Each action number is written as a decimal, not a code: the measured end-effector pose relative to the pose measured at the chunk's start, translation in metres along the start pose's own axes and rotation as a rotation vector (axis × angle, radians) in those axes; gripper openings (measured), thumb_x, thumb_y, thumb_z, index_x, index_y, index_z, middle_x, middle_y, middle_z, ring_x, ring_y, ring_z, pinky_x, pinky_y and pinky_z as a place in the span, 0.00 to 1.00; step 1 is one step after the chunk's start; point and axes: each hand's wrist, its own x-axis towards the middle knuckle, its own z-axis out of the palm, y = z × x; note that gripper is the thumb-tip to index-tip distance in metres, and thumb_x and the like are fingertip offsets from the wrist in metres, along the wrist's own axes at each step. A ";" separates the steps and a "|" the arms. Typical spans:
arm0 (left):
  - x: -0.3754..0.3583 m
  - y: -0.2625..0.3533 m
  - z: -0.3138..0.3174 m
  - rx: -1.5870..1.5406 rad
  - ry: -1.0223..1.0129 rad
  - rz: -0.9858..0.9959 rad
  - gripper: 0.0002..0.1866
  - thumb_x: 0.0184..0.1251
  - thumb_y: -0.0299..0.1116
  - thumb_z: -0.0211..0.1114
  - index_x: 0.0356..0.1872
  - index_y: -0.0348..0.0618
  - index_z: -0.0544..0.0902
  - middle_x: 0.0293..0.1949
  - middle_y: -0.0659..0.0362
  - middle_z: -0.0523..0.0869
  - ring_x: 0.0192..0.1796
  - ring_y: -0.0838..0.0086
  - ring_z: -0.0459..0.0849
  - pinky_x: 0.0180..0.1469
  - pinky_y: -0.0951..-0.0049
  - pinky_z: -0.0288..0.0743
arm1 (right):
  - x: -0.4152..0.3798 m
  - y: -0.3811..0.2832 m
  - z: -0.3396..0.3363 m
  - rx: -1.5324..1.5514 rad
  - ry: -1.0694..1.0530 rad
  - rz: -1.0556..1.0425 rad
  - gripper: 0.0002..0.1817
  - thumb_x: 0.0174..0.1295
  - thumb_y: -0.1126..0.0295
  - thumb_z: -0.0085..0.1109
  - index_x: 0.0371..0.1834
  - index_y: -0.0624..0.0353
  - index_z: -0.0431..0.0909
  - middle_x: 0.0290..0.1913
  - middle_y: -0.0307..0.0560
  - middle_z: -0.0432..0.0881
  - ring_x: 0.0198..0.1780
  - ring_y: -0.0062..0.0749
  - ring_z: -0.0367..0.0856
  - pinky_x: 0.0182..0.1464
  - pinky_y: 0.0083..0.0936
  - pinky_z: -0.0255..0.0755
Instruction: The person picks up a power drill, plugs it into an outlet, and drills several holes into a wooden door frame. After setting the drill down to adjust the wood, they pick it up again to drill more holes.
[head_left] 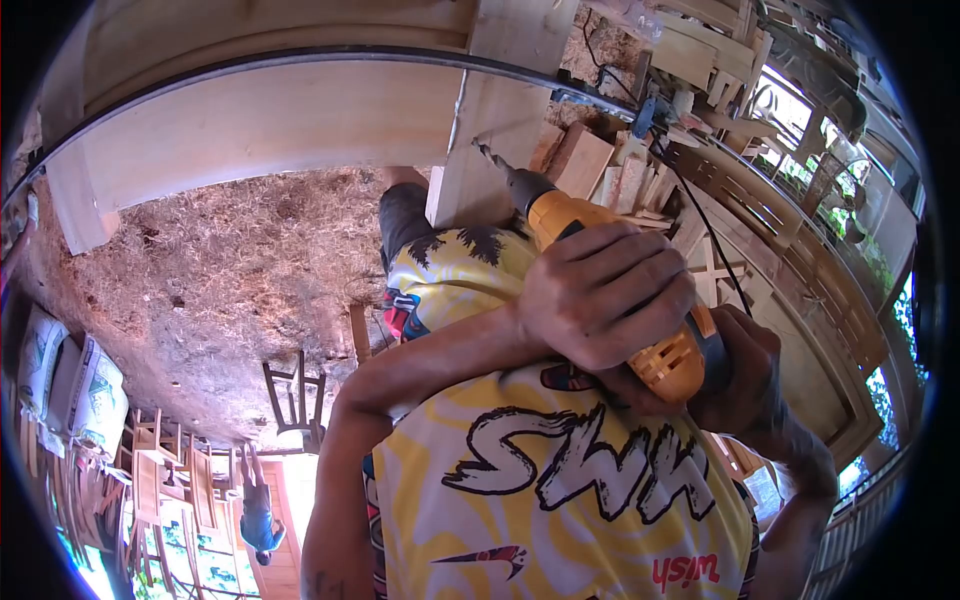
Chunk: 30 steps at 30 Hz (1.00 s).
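Note:
A yellow power drill (567, 216) is held in both hands in front of my chest. My left hand (610, 290) is wrapped over its body from above. At the rear, my right hand (740, 365) closes around the handle side, its fingers partly hidden. The spiral drill bit (491, 158) points at a pale wooden post (485, 180), its tip at or very near a small dark mark on the wood. This post joins a wide curved wooden board (280, 120). A long dark metal bar (300, 55) runs across both pieces.
Wood offcuts (580, 165) lie beyond the drill, and a black cable (715, 235) hangs at right. Large wooden panels (800, 290) lean there. Sawdust covers the ground (230, 260). Behind me are a small stool (295, 388), white sacks (98, 395), chair frames (150, 460) and a person (260, 515).

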 end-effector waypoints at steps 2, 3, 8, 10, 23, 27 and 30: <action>-0.003 -0.005 0.005 0.057 0.039 0.058 0.20 0.49 0.42 0.71 0.42 0.40 0.89 0.41 0.54 0.93 0.45 0.61 0.96 0.49 0.64 0.90 | 0.003 -0.001 -0.003 -0.015 -0.030 0.019 0.29 0.48 0.74 0.83 0.55 0.68 0.85 0.39 0.57 0.87 0.37 0.55 0.92 0.38 0.40 0.84; -0.004 -0.005 0.004 0.045 0.006 0.046 0.20 0.50 0.42 0.71 0.42 0.40 0.89 0.41 0.54 0.93 0.45 0.61 0.96 0.49 0.64 0.90 | 0.004 -0.001 -0.003 -0.022 -0.051 0.032 0.28 0.48 0.74 0.83 0.54 0.68 0.85 0.38 0.57 0.86 0.36 0.55 0.92 0.38 0.40 0.84; -0.004 -0.002 0.002 0.016 -0.069 0.010 0.15 0.57 0.38 0.73 0.42 0.40 0.89 0.42 0.53 0.95 0.45 0.61 0.98 0.50 0.64 0.91 | 0.005 0.013 -0.002 -0.042 -0.095 0.033 0.26 0.47 0.73 0.82 0.51 0.66 0.84 0.36 0.55 0.85 0.34 0.54 0.90 0.36 0.42 0.83; -0.010 -0.001 0.005 0.045 -0.057 0.020 0.13 0.60 0.35 0.73 0.42 0.40 0.90 0.42 0.53 0.96 0.46 0.61 0.98 0.51 0.64 0.91 | 0.005 0.015 0.001 -0.042 -0.091 0.037 0.26 0.47 0.71 0.84 0.50 0.65 0.84 0.36 0.55 0.84 0.33 0.53 0.89 0.36 0.42 0.82; -0.004 0.000 -0.006 0.050 -0.123 -0.034 0.12 0.67 0.32 0.73 0.49 0.41 0.89 0.45 0.53 0.97 0.51 0.60 0.98 0.57 0.62 0.89 | 0.012 0.011 -0.009 -0.030 -0.150 0.079 0.27 0.49 0.66 0.86 0.50 0.65 0.82 0.36 0.53 0.82 0.31 0.53 0.88 0.33 0.44 0.80; -0.003 0.000 -0.009 0.045 -0.116 -0.058 0.11 0.69 0.31 0.73 0.50 0.42 0.88 0.47 0.53 0.97 0.53 0.60 0.98 0.59 0.62 0.88 | 0.015 0.005 -0.015 -0.049 -0.176 0.094 0.25 0.51 0.67 0.84 0.49 0.65 0.82 0.36 0.54 0.82 0.32 0.53 0.88 0.34 0.45 0.79; -0.003 -0.001 -0.010 0.047 -0.113 -0.057 0.10 0.71 0.30 0.72 0.50 0.43 0.88 0.48 0.53 0.98 0.53 0.60 0.98 0.58 0.62 0.88 | 0.017 0.003 -0.013 -0.055 -0.138 0.092 0.23 0.53 0.66 0.83 0.45 0.67 0.81 0.32 0.53 0.79 0.29 0.53 0.82 0.32 0.44 0.74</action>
